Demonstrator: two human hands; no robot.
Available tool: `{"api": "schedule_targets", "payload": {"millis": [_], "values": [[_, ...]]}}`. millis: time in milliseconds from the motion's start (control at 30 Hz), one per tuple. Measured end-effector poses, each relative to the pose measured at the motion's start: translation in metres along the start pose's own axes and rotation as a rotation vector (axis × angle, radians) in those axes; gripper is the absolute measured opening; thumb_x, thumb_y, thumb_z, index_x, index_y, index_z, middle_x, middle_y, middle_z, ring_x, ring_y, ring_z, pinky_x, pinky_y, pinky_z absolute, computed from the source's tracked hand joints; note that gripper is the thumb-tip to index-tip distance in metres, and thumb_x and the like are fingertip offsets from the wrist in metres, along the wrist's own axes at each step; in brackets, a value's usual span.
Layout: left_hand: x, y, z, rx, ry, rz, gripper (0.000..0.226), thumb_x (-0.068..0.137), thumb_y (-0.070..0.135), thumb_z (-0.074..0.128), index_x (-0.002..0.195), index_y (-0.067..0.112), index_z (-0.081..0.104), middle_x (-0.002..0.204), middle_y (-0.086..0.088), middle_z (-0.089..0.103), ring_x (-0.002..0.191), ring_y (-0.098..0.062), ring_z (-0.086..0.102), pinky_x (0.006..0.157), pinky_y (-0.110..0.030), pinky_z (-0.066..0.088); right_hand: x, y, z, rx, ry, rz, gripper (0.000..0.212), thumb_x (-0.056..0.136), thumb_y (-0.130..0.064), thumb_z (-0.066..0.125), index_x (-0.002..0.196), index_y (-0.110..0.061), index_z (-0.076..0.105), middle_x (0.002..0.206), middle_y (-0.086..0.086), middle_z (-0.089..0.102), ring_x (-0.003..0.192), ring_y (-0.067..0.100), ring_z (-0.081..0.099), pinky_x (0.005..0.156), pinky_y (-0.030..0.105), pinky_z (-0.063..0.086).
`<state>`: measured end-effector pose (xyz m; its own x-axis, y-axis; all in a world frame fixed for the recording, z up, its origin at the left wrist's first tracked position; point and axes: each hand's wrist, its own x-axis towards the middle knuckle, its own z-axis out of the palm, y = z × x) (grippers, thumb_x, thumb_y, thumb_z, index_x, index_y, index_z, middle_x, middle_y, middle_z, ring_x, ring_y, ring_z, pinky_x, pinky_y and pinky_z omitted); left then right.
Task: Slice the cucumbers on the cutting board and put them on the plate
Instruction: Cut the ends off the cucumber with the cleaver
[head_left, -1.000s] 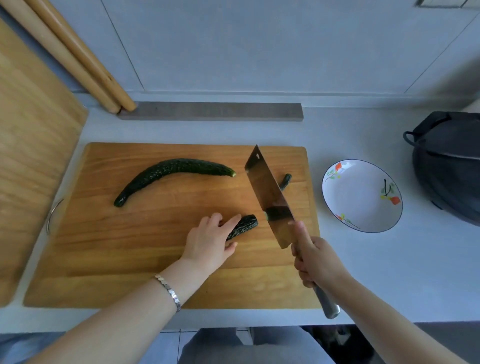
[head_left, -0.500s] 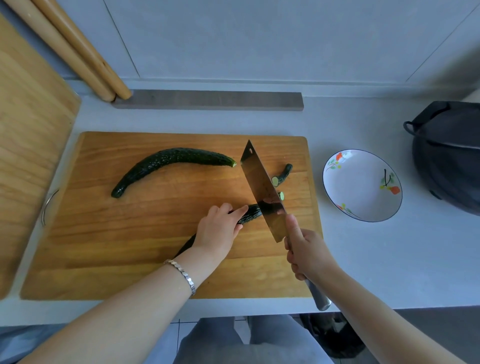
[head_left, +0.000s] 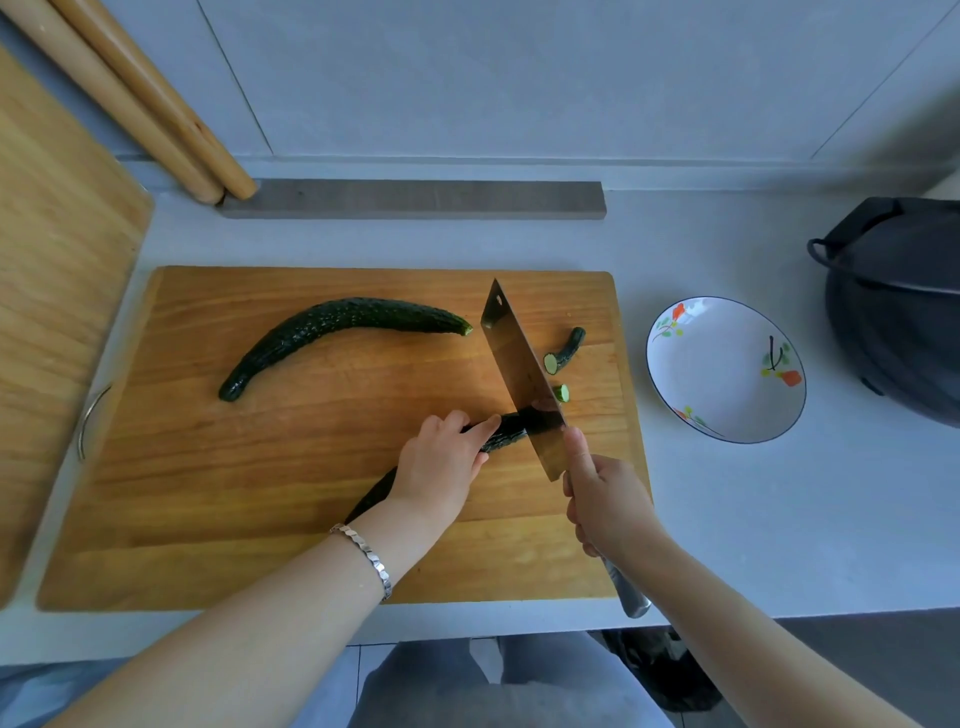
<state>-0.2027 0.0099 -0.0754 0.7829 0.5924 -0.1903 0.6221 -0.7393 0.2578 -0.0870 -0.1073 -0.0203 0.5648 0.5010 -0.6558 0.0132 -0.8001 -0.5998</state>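
Two dark green cucumbers lie on the wooden cutting board (head_left: 260, 493). A whole cucumber (head_left: 332, 332) curves across the far part. My left hand (head_left: 441, 467) holds the near cucumber (head_left: 506, 434) down, covering its middle. My right hand (head_left: 605, 499) grips the handle of a cleaver (head_left: 524, 374), whose blade stands on that cucumber's right end. Right of the blade lie a cut stem end (head_left: 566, 351) and a small slice (head_left: 562, 393). The white flowered plate (head_left: 727, 369) sits right of the board with nothing on it.
A second wooden board (head_left: 57, 260) leans at the left. Two wooden rolling pins (head_left: 156, 109) lean against the back wall beside a grey strip (head_left: 415, 200). A dark pot (head_left: 904, 306) stands at the far right. The counter's front edge runs just below the board.
The blade came down through the near cucumber's end, and a small slice now lies right of it. My left hand moved slightly right along the cucumber.
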Motion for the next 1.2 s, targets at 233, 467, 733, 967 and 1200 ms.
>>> {"api": "schedule_targets", "payload": {"millis": [233,467,733,967,1200], "values": [[-0.001,0.001,0.000,-0.039,0.023,0.033,0.043,0.096,0.023,0.047,0.138,0.025,0.039,0.117,-0.005,0.052,0.094,-0.023,0.046,0.057,-0.026,0.035,0.012,-0.003,0.009,-0.026,0.004,0.024,0.064,0.091,-0.063,0.021,0.071,-0.008,0.046,0.061,0.008,0.044,0.054,0.019,0.042,0.054,0.031,0.040],[0.001,-0.007,0.000,-0.052,0.037,0.099,0.040,0.092,0.023,0.053,0.132,0.023,0.049,0.103,-0.006,0.058,0.081,-0.024,0.050,0.050,-0.028,0.035,0.025,0.002,0.018,0.055,0.010,-0.006,0.061,0.091,-0.064,0.025,0.069,-0.010,0.044,0.058,0.004,0.044,0.051,0.017,0.040,0.054,0.030,0.039],[0.065,-0.065,-0.053,0.156,0.182,-0.045,0.060,0.090,0.016,0.053,0.143,0.013,0.026,0.149,-0.008,0.027,0.136,-0.024,0.026,0.109,-0.039,0.025,0.026,-0.022,-0.016,0.243,-0.005,-0.060,0.057,0.092,-0.061,0.030,0.060,-0.014,0.037,0.040,-0.006,0.031,0.036,0.013,0.027,0.043,0.021,0.026],[0.102,-0.091,-0.068,0.467,-0.113,-0.093,0.075,0.084,-0.003,0.050,0.145,0.024,0.017,0.142,-0.010,0.032,0.129,-0.031,0.030,0.105,-0.049,0.025,0.032,-0.036,-0.021,0.190,-0.033,-0.021,0.057,0.091,-0.062,0.030,0.066,-0.013,0.041,0.046,-0.002,0.034,0.040,0.015,0.029,0.044,0.022,0.028],[0.078,-0.151,-0.084,0.488,-0.155,-0.420,0.056,0.087,0.000,0.030,0.138,0.023,0.027,0.133,-0.016,0.035,0.117,-0.038,0.035,0.089,-0.041,0.041,0.039,-0.039,-0.027,0.167,-0.063,0.013,0.058,0.091,-0.064,0.030,0.067,-0.012,0.041,0.044,-0.002,0.034,0.037,0.014,0.029,0.043,0.021,0.028]]}}
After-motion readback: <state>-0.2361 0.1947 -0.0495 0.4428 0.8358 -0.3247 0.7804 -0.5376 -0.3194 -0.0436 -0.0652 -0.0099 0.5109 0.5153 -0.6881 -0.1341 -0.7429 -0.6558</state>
